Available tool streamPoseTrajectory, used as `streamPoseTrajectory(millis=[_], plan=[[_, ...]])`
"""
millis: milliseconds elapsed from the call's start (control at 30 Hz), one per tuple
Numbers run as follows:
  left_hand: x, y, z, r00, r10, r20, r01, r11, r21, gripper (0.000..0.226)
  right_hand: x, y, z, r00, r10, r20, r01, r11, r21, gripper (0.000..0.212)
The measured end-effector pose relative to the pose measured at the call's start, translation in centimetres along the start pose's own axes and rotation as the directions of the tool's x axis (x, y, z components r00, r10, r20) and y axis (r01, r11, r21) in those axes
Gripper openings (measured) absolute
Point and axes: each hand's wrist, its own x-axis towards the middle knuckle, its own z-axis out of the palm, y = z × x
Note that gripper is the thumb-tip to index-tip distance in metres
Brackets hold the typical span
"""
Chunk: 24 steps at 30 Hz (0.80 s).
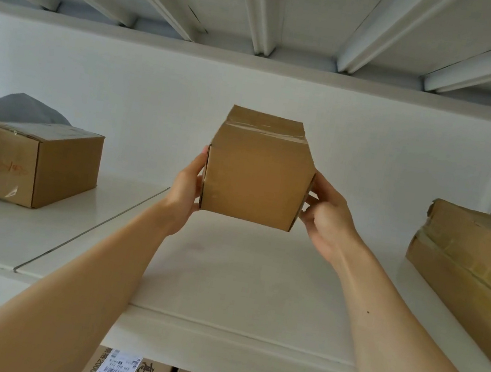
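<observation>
— Foreground: my left forearm [61, 285] and right forearm [406, 340], both extended over the front edge of the shelf [238, 281].
— And the grip?
— Left grip [185, 189] and right grip [326, 218] clasp the cardboard box [256, 181] by its opposite side faces, fingers curled round its edges. Neither is nearer.
— Where does the box lie?
— Straight ahead, midway between the grips, over the middle of the shelf and apparently just clear of it. It is nearly cubic, so no marked long axis. Plain brown, with clear tape across the upper seam. A second box [38, 166] stands well apart on the left, a taped parcel [473, 280] on the right. The gap between them should take it, I judge.
</observation>
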Motion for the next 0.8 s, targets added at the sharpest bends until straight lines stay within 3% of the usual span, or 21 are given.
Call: streamPoseTrajectory(millis=[133,400,533,667,800], plan=[[-0.3,0.1,0.2,0.999,-0.002,-0.038,0.003,1.000,0.015,0.040,0.2,0.5,0.0,0.999,-0.031,0.028,0.035,0.988,-0.152,0.096],[-0.5,0.3,0.4,0.998,0.008,-0.058,-0.005,0.999,0.053,0.037,0.9,1.6,-0.5,0.999,-0.048,0.017,0.051,0.979,-0.199,0.088],[-0.3,0.2,0.6,0.990,0.024,-0.140,-0.009,0.995,0.104,0.033,0.7,1.6,-0.4,0.999,-0.023,0.039,0.032,0.968,-0.248,0.089],[-0.8,0.9,0.8,0.981,0.039,-0.188,-0.015,0.992,0.124,0.034,0.2,1.0,0.2,0.994,-0.047,0.102,0.064,0.983,-0.173,0.075],[-1.5,1.3,1.2,0.981,0.084,-0.174,-0.054,0.983,0.174,0.038,-0.1,0.4,0.5,0.998,-0.015,0.063,0.025,0.987,-0.158,0.044]])
